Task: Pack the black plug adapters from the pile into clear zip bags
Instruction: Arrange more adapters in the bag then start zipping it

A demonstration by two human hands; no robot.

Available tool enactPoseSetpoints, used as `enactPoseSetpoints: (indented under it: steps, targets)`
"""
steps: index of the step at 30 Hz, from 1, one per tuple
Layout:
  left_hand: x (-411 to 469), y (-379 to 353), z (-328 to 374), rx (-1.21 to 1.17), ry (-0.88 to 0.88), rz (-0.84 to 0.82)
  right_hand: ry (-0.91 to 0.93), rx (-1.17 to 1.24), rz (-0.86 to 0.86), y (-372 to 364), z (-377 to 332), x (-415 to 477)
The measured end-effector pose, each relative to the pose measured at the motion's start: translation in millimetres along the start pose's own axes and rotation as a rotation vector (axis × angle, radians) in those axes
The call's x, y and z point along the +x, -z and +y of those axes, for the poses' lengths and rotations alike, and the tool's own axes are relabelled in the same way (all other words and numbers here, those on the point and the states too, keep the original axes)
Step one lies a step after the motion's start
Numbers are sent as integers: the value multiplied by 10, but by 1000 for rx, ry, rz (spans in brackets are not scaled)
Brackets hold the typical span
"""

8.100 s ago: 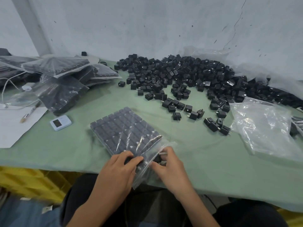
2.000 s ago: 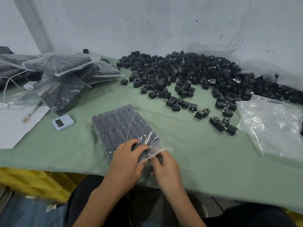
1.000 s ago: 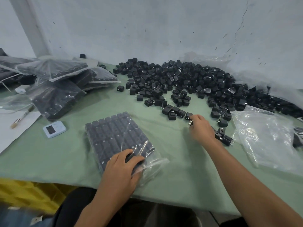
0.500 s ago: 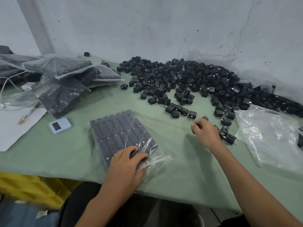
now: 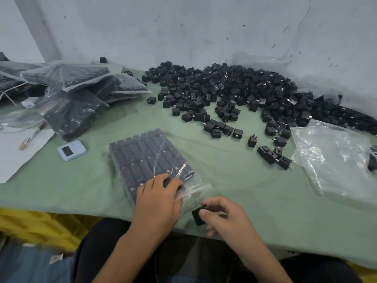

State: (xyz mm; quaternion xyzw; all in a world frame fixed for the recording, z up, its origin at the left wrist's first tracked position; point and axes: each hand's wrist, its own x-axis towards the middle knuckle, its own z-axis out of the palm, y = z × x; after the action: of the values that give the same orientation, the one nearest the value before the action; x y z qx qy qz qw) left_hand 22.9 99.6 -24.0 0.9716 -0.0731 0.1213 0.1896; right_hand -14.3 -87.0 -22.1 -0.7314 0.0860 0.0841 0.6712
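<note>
**Right hand brings one adapter to the mouth of a nearly full zip bag**

The right hand [image 5: 222, 218] pinches a single black plug adapter [image 5: 198, 217] between thumb and fingertips, over the near edge of the tabletop [image 5: 234, 180]. The left hand [image 5: 156, 198] lies with its fingers flat on the near end of the clear zip bag [image 5: 146, 156], pressing it down. The bag's open mouth [image 5: 199, 189] sits just ahead and left of the held adapter, so the right hand is the nearer one. The bag's long axis runs from that mouth away toward the far left. Inside, adapters sit in tight rows, matte black squares under wrinkled film, with seemingly little room left at the mouth end. Farther out, the loose pile [image 5: 234, 92] spreads along the wall, with empty bags [image 5: 334, 160] to the right and filled bags [image 5: 71, 88] to the left.
</note>
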Motion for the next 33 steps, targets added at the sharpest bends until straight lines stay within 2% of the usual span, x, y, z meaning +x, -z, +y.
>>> enactPoseSetpoints:
  steps: [5, 18, 24, 29, 33]
  targets:
    - [75, -36, 106, 78, 73, 16, 71, 102, 83, -325, 21, 124]
    - [90, -131, 75, 113, 91, 50, 245, -126, 360, -563, 53, 234]
    - [84, -158, 73, 102, 93, 78, 274, -241, 315, -639, 76, 254]
    - [79, -167, 79, 98, 83, 102, 428, -405, 322, -667, 76, 220]
    - [77, -167, 81, 114, 82, 117, 419, -444, 230, -661, 42, 262]
